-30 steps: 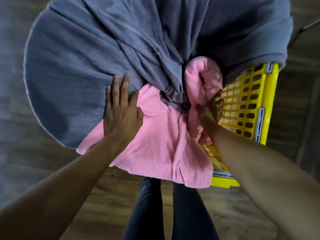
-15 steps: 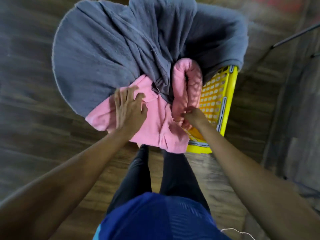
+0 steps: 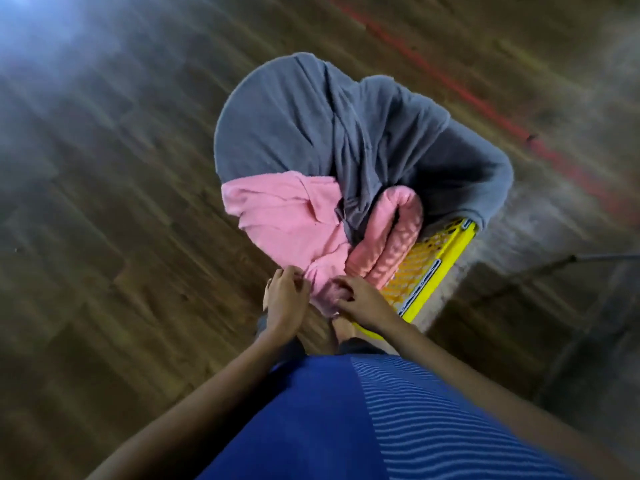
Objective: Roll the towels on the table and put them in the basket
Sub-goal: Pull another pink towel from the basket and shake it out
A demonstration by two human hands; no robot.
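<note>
On the head view, my left hand (image 3: 285, 296) has come off the flat pink towel (image 3: 284, 220) and my right hand (image 3: 360, 299) off the rolled towel (image 3: 388, 237). Both now meet at the flat towel's near corner: the right pinches it, while blur hides whether the left grips. The roll lies along the basket's (image 3: 446, 258) left wall, its long axis running away to my right.

A large grey towel (image 3: 294, 133) lies rumpled over the tabletop, its far-right end draped over the far rim of the yellow perforated basket (image 3: 446, 268) at the right edge. A flat pink towel (image 3: 284, 216) overlaps the near edge, its near corner bunched. A rolled pink towel (image 3: 391, 237) leans inside the basket.
</note>
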